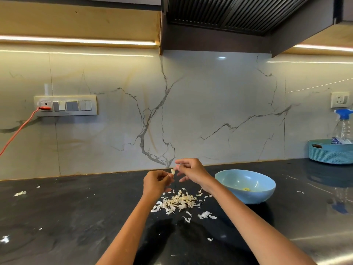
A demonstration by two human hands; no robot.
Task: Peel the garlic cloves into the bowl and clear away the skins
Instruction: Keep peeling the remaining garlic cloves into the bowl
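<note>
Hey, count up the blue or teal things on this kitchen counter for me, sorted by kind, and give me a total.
Bowl, light blue, right of the skin pile: 1
Basket, teal, far right by the wall: 1
Spray bottle with blue trigger head, standing in the basket: 1
Total: 3

We see from one head camera, looking forward and down across the counter [76,207] toward the wall [210,111]

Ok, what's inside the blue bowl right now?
The light blue round bowl holds one small yellowish piece at its bottom, probably a peeled clove. The bowl's near wall hides the near part of the inside.
</note>
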